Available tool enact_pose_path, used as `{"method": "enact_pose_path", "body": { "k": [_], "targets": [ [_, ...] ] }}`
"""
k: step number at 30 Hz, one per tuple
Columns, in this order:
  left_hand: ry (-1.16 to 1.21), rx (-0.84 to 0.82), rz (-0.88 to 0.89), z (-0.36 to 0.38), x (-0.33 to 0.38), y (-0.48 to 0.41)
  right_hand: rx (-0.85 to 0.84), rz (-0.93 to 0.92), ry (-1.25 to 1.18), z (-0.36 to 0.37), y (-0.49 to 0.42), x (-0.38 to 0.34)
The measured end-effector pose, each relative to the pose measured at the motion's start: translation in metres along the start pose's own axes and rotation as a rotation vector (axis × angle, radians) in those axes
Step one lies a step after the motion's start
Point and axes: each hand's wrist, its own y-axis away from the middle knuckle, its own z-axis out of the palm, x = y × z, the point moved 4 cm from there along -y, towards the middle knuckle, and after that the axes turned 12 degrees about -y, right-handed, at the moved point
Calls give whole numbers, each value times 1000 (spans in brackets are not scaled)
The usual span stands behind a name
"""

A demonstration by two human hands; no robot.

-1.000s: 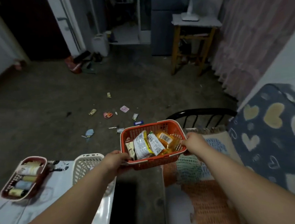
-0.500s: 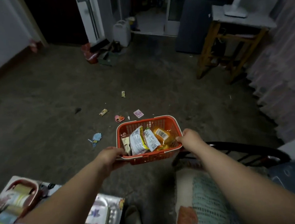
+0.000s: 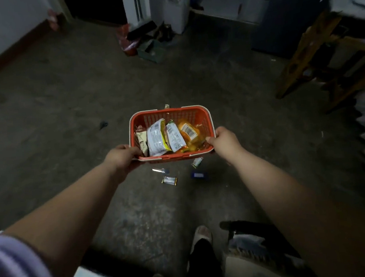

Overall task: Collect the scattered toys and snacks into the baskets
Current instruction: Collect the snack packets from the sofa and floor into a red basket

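I hold an orange plastic basket (image 3: 197, 113) out in front of me over the floor. My left hand (image 3: 122, 157) grips its near left corner and my right hand (image 3: 224, 140) grips its right rim. Several snack packets (image 3: 156, 138) lie inside, with an orange-yellow packet (image 3: 189, 132) at the right. On the floor just below the basket lie a silver wrapper (image 3: 160, 170), a gold-edged candy bar (image 3: 169, 181), a small blue packet (image 3: 198, 175) and a pale wrapper (image 3: 197, 162). Another small wrapper (image 3: 166, 106) peeks out behind the far rim.
A wooden stool-table (image 3: 324, 61) stands at the right. A white jug (image 3: 177, 12), a red bag (image 3: 126, 42) and a green box (image 3: 151, 51) sit by the far doorway. My foot (image 3: 201, 237) and a black chair frame (image 3: 249, 225) are below. A small dark scrap (image 3: 103, 125) lies at the left.
I have stepped forward over the floor with the basket. The view tilted down, the side table with the other baskets dropped out of sight, and floor wrappers now show below the basket.
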Motion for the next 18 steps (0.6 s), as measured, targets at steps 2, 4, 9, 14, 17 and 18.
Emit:
{"method": "enact_pose_path", "body": {
  "k": [2,4,9,14,17,18],
  "targets": [
    [39,49,-16,7,16,-23,-49,-13,29,2,-37,-18],
    [68,76,-31,16,30,-44,-85,-15,46,1,-68,-30],
    [62,97,-74,39,53,-90,-146,2,107,4,-142,-49],
    [141,134,-153,43,59,-131,-173,58,130,28,-194,-49],
    [128,132,-172,35,64,-161,-194,68,127,50,-222,-49],
    [111,136,-181,31,66,-175,-192,69,128,59,-233,-52]
  ]
}}
